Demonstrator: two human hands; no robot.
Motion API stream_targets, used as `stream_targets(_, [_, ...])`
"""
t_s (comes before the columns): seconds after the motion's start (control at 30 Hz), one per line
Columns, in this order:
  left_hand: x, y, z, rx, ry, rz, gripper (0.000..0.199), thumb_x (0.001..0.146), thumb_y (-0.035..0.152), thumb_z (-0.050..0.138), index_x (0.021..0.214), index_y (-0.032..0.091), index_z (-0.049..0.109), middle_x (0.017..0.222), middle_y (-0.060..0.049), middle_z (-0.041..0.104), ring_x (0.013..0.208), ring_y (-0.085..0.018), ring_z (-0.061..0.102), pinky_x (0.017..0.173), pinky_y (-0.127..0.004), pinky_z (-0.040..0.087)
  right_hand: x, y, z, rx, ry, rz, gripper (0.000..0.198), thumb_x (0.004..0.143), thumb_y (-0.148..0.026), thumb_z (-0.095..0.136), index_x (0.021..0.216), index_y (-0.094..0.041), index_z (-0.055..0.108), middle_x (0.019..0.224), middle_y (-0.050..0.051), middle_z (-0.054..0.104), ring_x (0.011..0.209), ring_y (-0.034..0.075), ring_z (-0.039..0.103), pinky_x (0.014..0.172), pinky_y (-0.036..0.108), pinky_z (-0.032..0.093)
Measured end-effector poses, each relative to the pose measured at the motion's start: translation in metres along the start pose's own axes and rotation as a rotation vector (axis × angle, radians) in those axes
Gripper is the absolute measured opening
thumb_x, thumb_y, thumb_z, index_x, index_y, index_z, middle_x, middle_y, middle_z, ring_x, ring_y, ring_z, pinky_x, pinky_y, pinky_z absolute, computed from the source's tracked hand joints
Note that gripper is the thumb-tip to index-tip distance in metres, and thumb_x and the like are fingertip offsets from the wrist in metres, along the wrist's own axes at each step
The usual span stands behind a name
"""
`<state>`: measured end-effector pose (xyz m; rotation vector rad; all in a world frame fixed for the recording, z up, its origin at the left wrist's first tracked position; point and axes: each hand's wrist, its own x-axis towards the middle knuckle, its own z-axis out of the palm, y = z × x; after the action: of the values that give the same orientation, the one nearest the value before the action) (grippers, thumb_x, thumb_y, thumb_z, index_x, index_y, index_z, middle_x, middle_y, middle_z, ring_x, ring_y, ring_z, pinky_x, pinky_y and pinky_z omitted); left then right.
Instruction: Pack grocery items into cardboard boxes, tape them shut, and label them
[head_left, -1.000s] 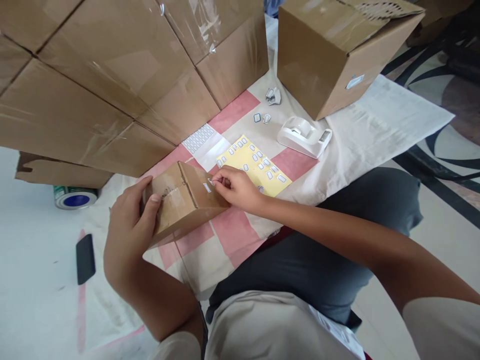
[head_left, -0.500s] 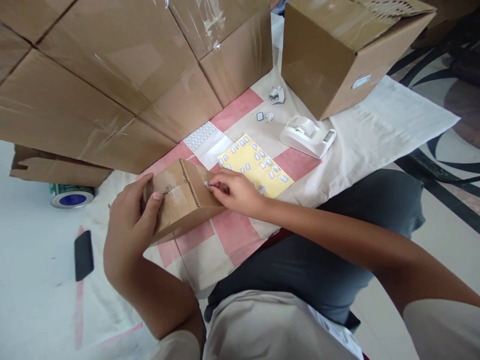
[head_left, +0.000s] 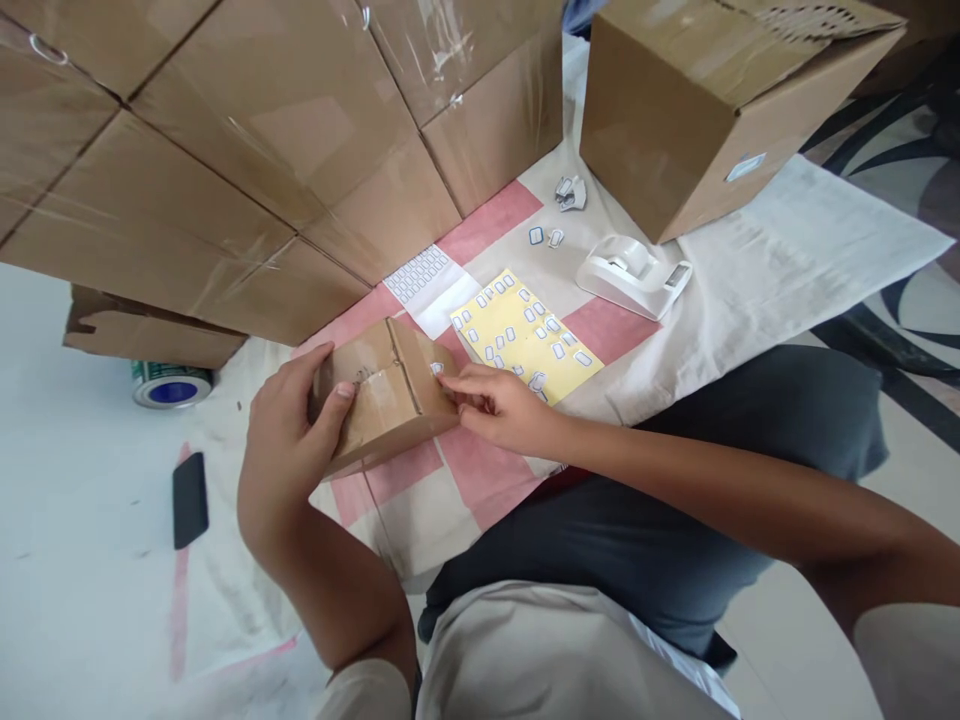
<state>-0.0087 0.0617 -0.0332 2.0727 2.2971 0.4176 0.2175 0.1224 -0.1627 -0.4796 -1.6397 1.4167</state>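
Note:
A small taped cardboard box [head_left: 375, 400] rests on the pink and white cloth in front of me. My left hand [head_left: 296, 430] grips its left end, thumb on the top face and fingers round the far side. On the box's right face is a small white sticker [head_left: 436, 369]. The fingertips of my right hand [head_left: 499, 402] are at the sticker's lower edge, the other fingers curled in. Just beyond that hand lies a yellow sheet [head_left: 517, 335] bearing several small white stickers with dark outlines.
Large taped cartons [head_left: 285, 130] are stacked behind. A white tape dispenser [head_left: 634, 275] stands right, near another carton [head_left: 660, 130]. A sticker sheet [head_left: 420, 275] and paper scraps [head_left: 570, 193] lie on the cloth. Left are a dark phone-like object [head_left: 190, 500] and a tin [head_left: 172, 385].
The view has shifted, so everything sits slightly further right. My right fingertips have slid a little down and off the sticker, which now shows more clearly on the box. My left hand keeps its grip.

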Motion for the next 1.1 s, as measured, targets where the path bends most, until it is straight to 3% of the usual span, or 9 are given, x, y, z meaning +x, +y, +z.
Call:
stream_targets(0.13, [0.000,0.001,0.000,0.001,-0.003,0.008,0.055,0.100,0.051,0.044,0.144,0.020,0.055,0.136,-0.014,0.064,0.122,-0.035,0.058,0.105,-0.053,0.043,0.005,0.001,-0.002,0.029,0.069,0.097,0.038,0.087,-0.013,0.052,0.116,-0.011,0.077,0.084,0.002,0.060,0.067,0.010,0.053,0.067,0.027,0.045])
stream_targets(0.37, [-0.002,0.001,0.000,0.018,-0.004,0.001,0.054,0.101,0.051,0.044,0.145,0.022,0.054,0.133,-0.013,0.065,0.120,-0.034,0.059,0.104,-0.051,0.043,0.002,0.003,0.000,0.055,0.004,0.219,0.054,0.084,-0.012,0.052,0.135,-0.013,0.068,0.083,0.000,0.062,0.064,0.009,0.048,0.064,0.025,0.044])
stream_targets(0.5, [-0.002,0.001,0.000,0.020,-0.009,0.004,0.055,0.101,0.051,0.043,0.146,0.021,0.054,0.135,-0.014,0.064,0.121,-0.034,0.058,0.105,-0.052,0.043,-0.004,-0.002,0.000,0.046,0.043,0.237,0.052,0.085,-0.015,0.053,0.134,-0.011,0.069,0.086,0.001,0.063,0.065,0.009,0.048,0.063,0.025,0.043])
stream_targets(0.63, [-0.002,0.001,-0.001,0.017,0.002,0.005,0.055,0.101,0.052,0.043,0.145,0.021,0.054,0.134,-0.013,0.064,0.121,-0.034,0.058,0.104,-0.051,0.043,-0.011,-0.006,0.001,0.031,-0.007,0.265,0.057,0.083,-0.013,0.054,0.139,-0.008,0.064,0.072,-0.004,0.053,0.061,0.008,0.044,0.064,0.024,0.041])
stream_targets(0.97, [-0.003,0.004,0.000,0.055,0.009,-0.001,0.056,0.100,0.055,0.042,0.144,0.022,0.056,0.131,-0.013,0.066,0.121,-0.036,0.059,0.104,-0.053,0.044,-0.002,-0.003,0.000,-0.026,-0.079,0.228,0.071,0.082,-0.007,0.051,0.152,-0.019,0.052,0.071,-0.007,0.050,0.061,0.009,0.044,0.063,0.024,0.040])
stream_targets(1.1, [-0.003,0.004,0.001,0.056,0.006,-0.021,0.057,0.099,0.055,0.042,0.144,0.023,0.055,0.132,-0.013,0.066,0.120,-0.037,0.059,0.104,-0.055,0.044,0.000,-0.002,0.001,-0.014,-0.073,0.232,0.068,0.083,-0.008,0.050,0.151,-0.016,0.053,0.070,-0.007,0.047,0.061,0.009,0.042,0.063,0.024,0.040])
